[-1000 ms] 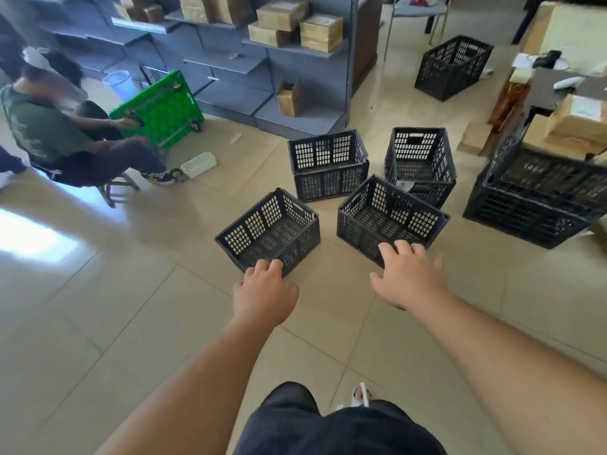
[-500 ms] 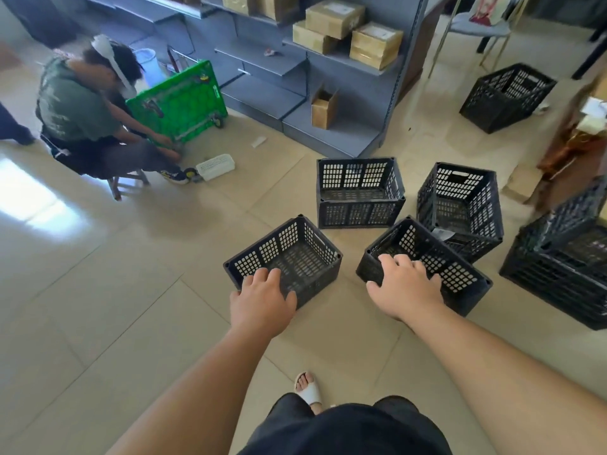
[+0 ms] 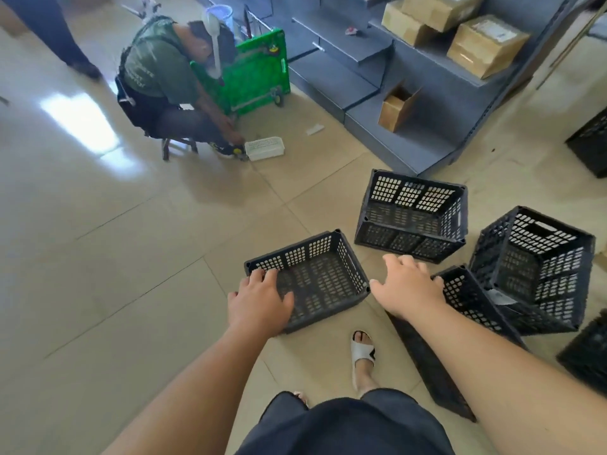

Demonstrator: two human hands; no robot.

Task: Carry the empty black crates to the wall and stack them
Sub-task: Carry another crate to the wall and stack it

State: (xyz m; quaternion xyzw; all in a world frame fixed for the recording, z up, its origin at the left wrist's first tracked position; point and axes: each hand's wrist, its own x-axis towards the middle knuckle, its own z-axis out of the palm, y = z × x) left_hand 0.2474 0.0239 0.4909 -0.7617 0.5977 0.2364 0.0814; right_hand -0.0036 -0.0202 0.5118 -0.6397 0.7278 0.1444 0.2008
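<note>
i see left hand (image 3: 259, 302) lying on near crate (image 3: 323, 280), at its left rim, fingers straight, not clasping. right hand (image 3: 407, 285) spread loose over second crate (image 3: 469, 300); contact unclear. both crates sit on tiled floor (image 3: 131, 257).

Right hand (image 3: 407, 285) hides crate (image 3: 466, 303) corner; touching, perhaps.

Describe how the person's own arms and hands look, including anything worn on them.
The left forearm and right forearm are bare to the frame edge, with no sleeves showing. The left hand and right hand wear no gloves; no watch, ring or band is visible.
</note>
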